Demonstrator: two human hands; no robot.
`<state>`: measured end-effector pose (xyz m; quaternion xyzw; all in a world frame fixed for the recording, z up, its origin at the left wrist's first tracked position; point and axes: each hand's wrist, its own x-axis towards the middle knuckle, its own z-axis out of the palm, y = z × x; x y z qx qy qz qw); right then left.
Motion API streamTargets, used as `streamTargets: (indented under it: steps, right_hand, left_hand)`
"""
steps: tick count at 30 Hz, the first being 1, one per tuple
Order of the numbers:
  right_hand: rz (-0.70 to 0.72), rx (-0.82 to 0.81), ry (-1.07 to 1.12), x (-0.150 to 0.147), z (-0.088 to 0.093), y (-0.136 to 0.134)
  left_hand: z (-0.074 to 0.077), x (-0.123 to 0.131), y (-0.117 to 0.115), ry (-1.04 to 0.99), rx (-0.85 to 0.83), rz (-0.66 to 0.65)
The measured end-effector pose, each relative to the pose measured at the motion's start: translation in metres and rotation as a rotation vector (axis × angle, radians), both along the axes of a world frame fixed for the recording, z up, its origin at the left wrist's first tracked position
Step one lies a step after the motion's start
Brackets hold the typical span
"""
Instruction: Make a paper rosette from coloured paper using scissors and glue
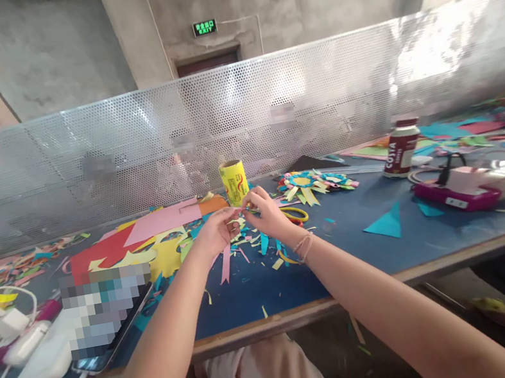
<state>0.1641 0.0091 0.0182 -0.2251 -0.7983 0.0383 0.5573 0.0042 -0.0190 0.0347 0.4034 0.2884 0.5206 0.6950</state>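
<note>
My left hand (221, 228) and my right hand (264, 212) meet above the middle of the table, fingertips pinched close together. Something small and pinkish seems to be between them, too small to name. Below my left hand is a pink paper strip (225, 265); whether it is held or lies on the table I cannot tell. Yellow-handled scissors (296, 212) appear partly behind my right wrist. Just beyond my hands stands a yellow roll with a printed label (234, 182). Small paper scraps (278, 264) are scattered beneath my hands.
Red paper (97, 252) and pink paper (161, 223) lie left of centre. A phone (113, 318) and white power bank (43, 362) trail cables at front left. Paper rosettes (303, 181), a Costa bottle (402, 148) and a purple power strip (456, 195) sit rightward. A perforated metal screen (129, 152) backs the table.
</note>
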Motion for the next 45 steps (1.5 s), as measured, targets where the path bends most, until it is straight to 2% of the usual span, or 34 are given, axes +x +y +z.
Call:
streamTargets:
  steps: [45]
  right_hand:
    - [-0.019,0.005,-0.022,-0.0013,-0.0021,0.0029]
  left_hand:
    - [-0.0020,0.0009,-0.0002,0.041,0.025,-0.030]
